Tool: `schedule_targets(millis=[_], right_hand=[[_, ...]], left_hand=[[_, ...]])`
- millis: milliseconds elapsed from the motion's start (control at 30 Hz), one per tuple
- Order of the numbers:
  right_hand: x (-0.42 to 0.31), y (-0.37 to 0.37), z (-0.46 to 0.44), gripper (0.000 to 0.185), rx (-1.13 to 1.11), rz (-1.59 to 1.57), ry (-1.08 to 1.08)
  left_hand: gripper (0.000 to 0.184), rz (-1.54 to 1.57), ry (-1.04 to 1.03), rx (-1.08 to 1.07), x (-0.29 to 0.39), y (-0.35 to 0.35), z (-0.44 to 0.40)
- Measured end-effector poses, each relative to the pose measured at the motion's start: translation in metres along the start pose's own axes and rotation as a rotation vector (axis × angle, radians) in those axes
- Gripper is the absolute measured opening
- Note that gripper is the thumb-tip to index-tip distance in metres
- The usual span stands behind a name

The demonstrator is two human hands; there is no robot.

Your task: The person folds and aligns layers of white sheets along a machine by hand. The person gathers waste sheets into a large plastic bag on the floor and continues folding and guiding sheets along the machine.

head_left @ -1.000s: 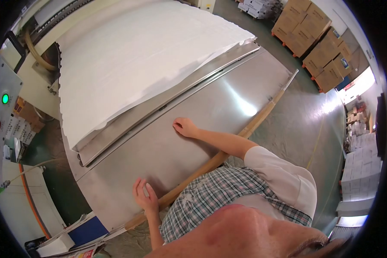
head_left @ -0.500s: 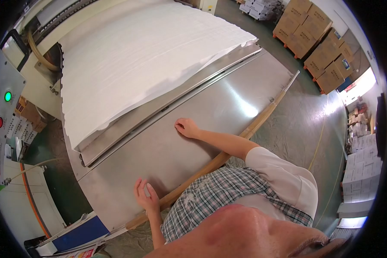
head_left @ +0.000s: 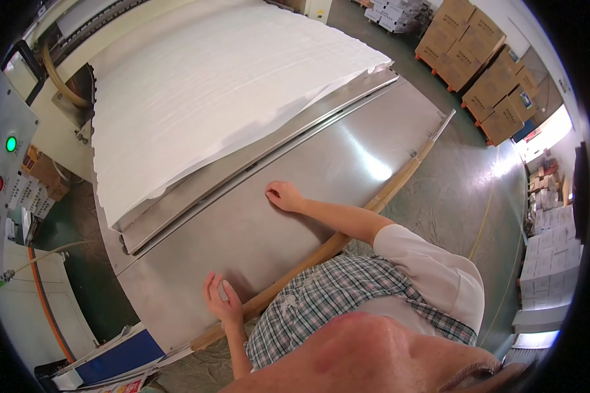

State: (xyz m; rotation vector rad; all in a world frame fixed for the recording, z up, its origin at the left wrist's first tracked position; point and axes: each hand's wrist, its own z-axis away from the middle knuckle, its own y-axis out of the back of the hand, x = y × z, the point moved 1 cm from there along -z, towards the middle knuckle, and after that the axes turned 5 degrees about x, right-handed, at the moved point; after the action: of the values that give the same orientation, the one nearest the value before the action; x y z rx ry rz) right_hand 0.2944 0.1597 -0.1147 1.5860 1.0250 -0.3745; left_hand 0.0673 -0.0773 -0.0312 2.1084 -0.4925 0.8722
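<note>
A wide white sheet of material (head_left: 229, 98) lies across the machine bed, its front edge uneven over a metal ledge (head_left: 170, 226). In front of it is a smooth steel table (head_left: 347, 170) with a wooden strip (head_left: 400, 180) along its near edge. My right hand (head_left: 284, 196) rests on the steel with its fingers curled in; whether anything is inside cannot be made out. Nearer my body, my left hand (head_left: 221, 298) is at the table by the wooden strip, fingers apart, holding nothing.
At the left stands a control panel (head_left: 6, 177) with a lit green button and red buttons. Stacked cardboard boxes (head_left: 462, 42) on pallets are at the upper right. White cartons (head_left: 550, 262) stand at the far right. A blue panel (head_left: 121, 357) is at the lower left.
</note>
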Motion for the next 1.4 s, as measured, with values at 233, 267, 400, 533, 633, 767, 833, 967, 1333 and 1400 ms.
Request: schedule_targets(millis=[233, 267, 400, 533, 633, 767, 833, 967, 1333, 1400], right_hand=[[-0.002, 0.0, -0.002, 0.01, -0.011, -0.007, 0.017], [-0.003, 0.001, -0.003, 0.01, -0.012, 0.009, 0.015], [-0.003, 0.001, -0.004, 0.009, -0.027, 0.012, 0.024], [-0.002, -0.001, -0.003, 0.009, 0.004, -0.001, 0.058], [-0.005, 0.001, -0.003, 0.008, 0.007, -0.016, 0.053], [0.004, -0.005, -0.003, 0.007, 0.041, -0.028, 0.08], [0.007, -0.008, -0.003, 0.007, 0.042, -0.035, 0.07], [0.002, -0.005, -0.003, 0.006, 0.031, -0.051, 0.049], [-0.029, 0.011, 0.0, 0.009, -0.04, -0.084, -0.104], [-0.006, -0.003, -0.002, 0.009, 0.029, -0.045, 0.025]], left_hand=[[0.015, 0.001, -0.013, -0.003, 0.0, 0.001, -0.002], [0.015, 0.0, -0.016, 0.006, 0.001, 0.001, -0.002], [0.015, -0.004, -0.016, 0.041, -0.001, -0.001, -0.002], [0.014, -0.02, 0.007, 0.024, 0.001, 0.0, -0.002], [0.013, -0.032, 0.01, 0.021, 0.0, 0.0, -0.002], [0.013, -0.045, -0.013, 0.018, 0.0, 0.0, -0.004], [0.013, -0.055, -0.015, 0.012, -0.002, -0.001, -0.005], [0.013, -0.024, 0.023, -0.012, -0.006, -0.002, -0.004], [0.028, 1.686, -0.095, -0.861, 0.202, 0.025, -0.16], [0.027, 1.913, -0.185, -1.043, 0.245, 0.029, -0.178]])
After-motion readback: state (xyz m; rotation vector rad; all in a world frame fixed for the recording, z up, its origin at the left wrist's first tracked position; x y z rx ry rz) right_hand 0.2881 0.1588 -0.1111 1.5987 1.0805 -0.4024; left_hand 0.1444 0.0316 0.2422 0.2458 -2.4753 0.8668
